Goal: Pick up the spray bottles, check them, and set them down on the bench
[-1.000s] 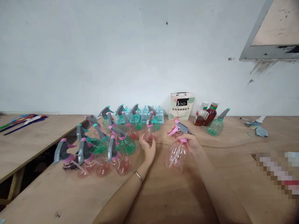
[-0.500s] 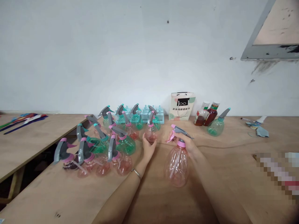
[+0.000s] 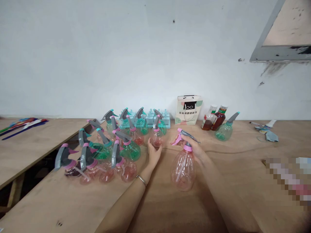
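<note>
My right hand [image 3: 191, 147] is wrapped around the neck of a clear pink spray bottle [image 3: 182, 171], its fingers by the pink trigger. This bottle stands nearly upright, with a grey head and a tube inside. Further left, my left hand [image 3: 154, 153] curves its thumb and fingers around the lower body of another pink spray bottle [image 3: 156, 138] with a grey head. Beside that hand, several pink and green spray bottles are grouped, among them a green one [image 3: 132, 150] and a pink one [image 3: 128, 171].
Light-blue moulds [image 3: 159, 121] line the wall beside a paper bag [image 3: 188, 113]. Two bottles of brown liquid [image 3: 220, 118] and a green spray bottle [image 3: 224, 132] stand right. A blue cloth [image 3: 271, 136] lies farther right. A gap separates the wooden table [image 3: 155, 210] from another at left.
The view has shifted very slightly. The fingers of my right hand have moved a little around the trigger. My left hand stays at the same bottle.
</note>
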`<action>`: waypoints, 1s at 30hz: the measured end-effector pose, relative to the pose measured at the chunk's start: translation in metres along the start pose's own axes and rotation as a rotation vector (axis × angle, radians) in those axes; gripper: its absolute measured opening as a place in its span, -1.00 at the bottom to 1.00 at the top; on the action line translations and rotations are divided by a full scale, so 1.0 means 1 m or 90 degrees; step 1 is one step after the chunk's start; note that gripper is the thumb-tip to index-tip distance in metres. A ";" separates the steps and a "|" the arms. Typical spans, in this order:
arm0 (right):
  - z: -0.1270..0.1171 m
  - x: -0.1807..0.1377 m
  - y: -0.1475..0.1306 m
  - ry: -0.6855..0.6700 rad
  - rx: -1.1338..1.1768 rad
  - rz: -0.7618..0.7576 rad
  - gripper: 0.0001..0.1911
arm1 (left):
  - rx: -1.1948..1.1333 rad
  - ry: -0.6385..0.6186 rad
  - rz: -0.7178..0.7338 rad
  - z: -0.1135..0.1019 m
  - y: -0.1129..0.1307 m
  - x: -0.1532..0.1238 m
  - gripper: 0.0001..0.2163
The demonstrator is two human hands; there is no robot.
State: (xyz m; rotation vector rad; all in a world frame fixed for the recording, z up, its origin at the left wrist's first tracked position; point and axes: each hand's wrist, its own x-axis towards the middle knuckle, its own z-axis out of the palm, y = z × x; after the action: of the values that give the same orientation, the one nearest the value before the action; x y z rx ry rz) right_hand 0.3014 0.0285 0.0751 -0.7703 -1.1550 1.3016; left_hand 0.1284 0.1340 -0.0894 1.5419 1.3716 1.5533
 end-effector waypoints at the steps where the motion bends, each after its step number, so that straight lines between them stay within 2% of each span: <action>1: 0.000 0.000 -0.001 -0.004 -0.007 0.017 -0.65 | -0.002 0.000 0.000 0.000 0.000 0.002 -0.24; 4: 0.006 -0.002 -0.004 0.056 0.010 0.078 -0.57 | -0.002 0.013 -0.008 -0.003 0.003 0.012 -0.14; 7: 0.011 -0.005 -0.006 0.112 0.043 0.093 -0.50 | -0.009 0.015 -0.015 -0.005 0.006 0.023 -0.09; 12: 0.007 -0.004 -0.006 0.063 0.039 0.055 -0.53 | 0.026 -0.015 -0.001 -0.005 0.005 0.024 -0.25; 15: 0.005 -0.003 -0.005 0.052 0.024 0.059 -0.59 | 0.053 -0.010 0.007 -0.003 0.003 0.018 -0.23; 19: 0.009 -0.005 -0.006 0.100 0.026 0.046 -0.54 | 0.067 -0.002 0.017 0.000 0.002 0.015 -0.23; 24: 0.011 -0.007 -0.008 0.034 -0.010 0.033 -0.58 | 0.080 -0.014 0.017 0.000 0.003 0.015 -0.24; 30: 0.009 -0.005 -0.004 0.087 -0.005 0.046 -0.60 | 0.067 -0.007 0.014 0.000 0.004 0.013 -0.24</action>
State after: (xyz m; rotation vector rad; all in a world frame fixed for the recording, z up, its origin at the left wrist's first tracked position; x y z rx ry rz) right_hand 0.2952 0.0217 0.0806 -0.8996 -1.0319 1.2843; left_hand 0.1266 0.1447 -0.0805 1.6304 1.4562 1.5040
